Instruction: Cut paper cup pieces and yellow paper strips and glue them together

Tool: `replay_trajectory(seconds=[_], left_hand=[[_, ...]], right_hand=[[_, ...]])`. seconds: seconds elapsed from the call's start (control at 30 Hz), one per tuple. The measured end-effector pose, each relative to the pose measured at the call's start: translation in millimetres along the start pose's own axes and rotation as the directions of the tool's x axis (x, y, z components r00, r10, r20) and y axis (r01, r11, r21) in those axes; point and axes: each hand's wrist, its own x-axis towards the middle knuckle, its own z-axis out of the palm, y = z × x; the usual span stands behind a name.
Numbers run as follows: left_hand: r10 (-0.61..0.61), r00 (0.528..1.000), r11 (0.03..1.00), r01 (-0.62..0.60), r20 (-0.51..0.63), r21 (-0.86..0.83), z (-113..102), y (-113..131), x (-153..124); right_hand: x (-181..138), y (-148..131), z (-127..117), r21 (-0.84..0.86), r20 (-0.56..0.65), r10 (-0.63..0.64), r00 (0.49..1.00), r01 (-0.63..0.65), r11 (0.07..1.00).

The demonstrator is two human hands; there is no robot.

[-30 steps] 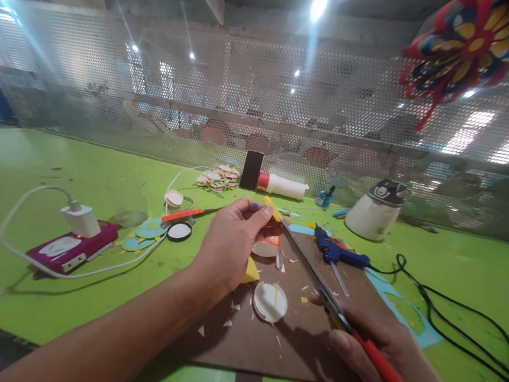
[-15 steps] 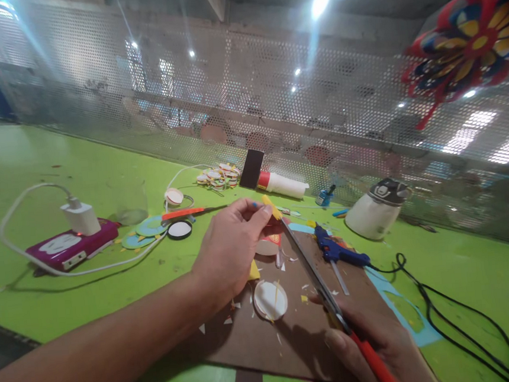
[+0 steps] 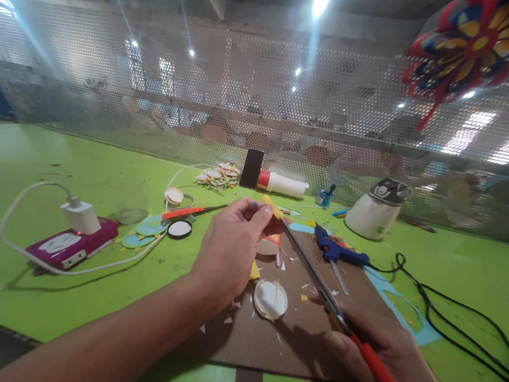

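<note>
Between the thumb and fingers of my left hand (image 3: pixel 235 246) is a small yellow strip (image 3: pixel 274 206), which looks like paper. My right hand (image 3: pixel 374 338) is closed round the red handles of a pair of scissors (image 3: pixel 313 275). The scissors point up and away, and their blade tips meet the lower end of the strip. Below my left hand, a round white disc (image 3: pixel 270 300) with a thin yellow sliver on it lies on a brown board (image 3: pixel 250 346). Part of another yellow piece (image 3: pixel 255 270) shows from under my left hand.
A blue glue gun (image 3: pixel 337 249) with a black cord lies on the board's right side. Behind stand a white pot (image 3: pixel 374 211), a phone (image 3: pixel 251 168) and a white roll (image 3: pixel 283 185). At left are a purple power strip (image 3: pixel 72 245), a clear cup (image 3: pixel 128 199) and a red-handled tool (image 3: pixel 183 213).
Almost nothing differs. Both hands, the yellow strip and the scissors stay in nearly the same place.
</note>
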Motion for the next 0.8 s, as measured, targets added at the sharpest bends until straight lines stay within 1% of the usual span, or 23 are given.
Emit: replay_trajectory(seconds=[0.27,0.5,0.8], left_hand=[[0.011,1.0,1.0,-0.011,0.001,0.007,0.1,0.0,-0.3],[-0.003,1.0,1.0,0.004,0.004,-0.021,0.6,0.8,-1.9],[0.004,1.0,1.0,-0.004,0.007,-0.005,0.4,-0.6,-1.7]], right_hand=[[0.0,-0.8,-1.0,-0.002,-0.041,-0.002,0.999,0.002,1.0],[-1.3,-3.4,-2.1,-0.025,-0.044,0.006,0.999,-0.007,1.0],[-2.5,-1.8,-2.2,-0.057,-0.035,-0.001,0.999,-0.001,0.998]])
